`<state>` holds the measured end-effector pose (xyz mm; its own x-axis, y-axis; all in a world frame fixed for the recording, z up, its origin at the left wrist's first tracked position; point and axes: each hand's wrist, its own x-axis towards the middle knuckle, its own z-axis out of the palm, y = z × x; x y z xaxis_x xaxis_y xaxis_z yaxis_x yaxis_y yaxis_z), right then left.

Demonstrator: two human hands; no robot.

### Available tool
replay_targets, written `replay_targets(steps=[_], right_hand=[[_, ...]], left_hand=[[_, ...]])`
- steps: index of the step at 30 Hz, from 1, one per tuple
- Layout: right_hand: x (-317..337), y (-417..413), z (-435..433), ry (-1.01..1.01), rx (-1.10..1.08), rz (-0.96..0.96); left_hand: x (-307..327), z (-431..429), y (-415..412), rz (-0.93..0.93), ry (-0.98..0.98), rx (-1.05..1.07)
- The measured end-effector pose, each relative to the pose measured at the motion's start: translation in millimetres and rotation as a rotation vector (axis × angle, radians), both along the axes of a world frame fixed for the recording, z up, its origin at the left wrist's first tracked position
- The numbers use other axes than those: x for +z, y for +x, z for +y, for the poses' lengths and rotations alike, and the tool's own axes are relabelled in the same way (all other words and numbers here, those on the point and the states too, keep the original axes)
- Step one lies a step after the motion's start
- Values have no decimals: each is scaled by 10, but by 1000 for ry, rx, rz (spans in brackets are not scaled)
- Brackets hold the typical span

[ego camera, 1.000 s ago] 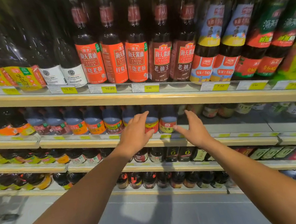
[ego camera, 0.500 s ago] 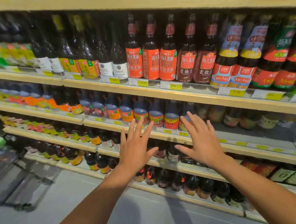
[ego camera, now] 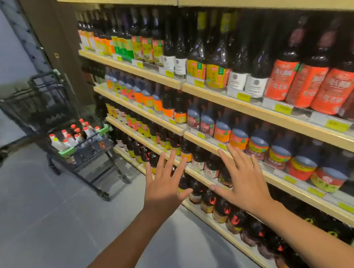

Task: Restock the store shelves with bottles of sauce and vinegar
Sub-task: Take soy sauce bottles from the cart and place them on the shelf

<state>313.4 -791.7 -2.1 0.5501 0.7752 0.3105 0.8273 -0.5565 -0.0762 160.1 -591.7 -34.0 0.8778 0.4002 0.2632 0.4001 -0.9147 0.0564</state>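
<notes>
1. Nothing is held: the left hand (ego camera: 163, 186) and right hand (ego camera: 244, 183) are spread wide, grip empty, in front of the shelves (ego camera: 230, 102).
2. Dark sauce bottles (ego camera: 239, 135) are already packed along the shelves.
3. More red-capped bottles (ego camera: 77, 136) are seen in the cart (ego camera: 88, 150), left of the shelves.
4. Restocking is judged unfinished; the cart's bottles remain to be shelved.

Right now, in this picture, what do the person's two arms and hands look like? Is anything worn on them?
Both arms are bare as far as the picture shows: no sleeves are visible on the forearms. The left hand and the right hand wear no gloves, and no watch, bracelet or ring can be seen on either wrist or on the fingers. No markings or tattoos are visible.
</notes>
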Motion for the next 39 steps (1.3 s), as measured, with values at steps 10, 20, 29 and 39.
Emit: replay_targets(steps=[10,20,29,39], right_hand=[[-325,-583,2401,-30,162,138],[-567,-1016,4329,-21,256,207],[-773,-629,5799,-39,326,217],[-933,44,7571,-113,388,286]], left_hand=[[-169,1935,-1240,72,-66,285],[-388,3431,-1771,86,-125,433],[-595,4817,-1469,97,-155,505],[-622,6370,-965,99,-232,616]])
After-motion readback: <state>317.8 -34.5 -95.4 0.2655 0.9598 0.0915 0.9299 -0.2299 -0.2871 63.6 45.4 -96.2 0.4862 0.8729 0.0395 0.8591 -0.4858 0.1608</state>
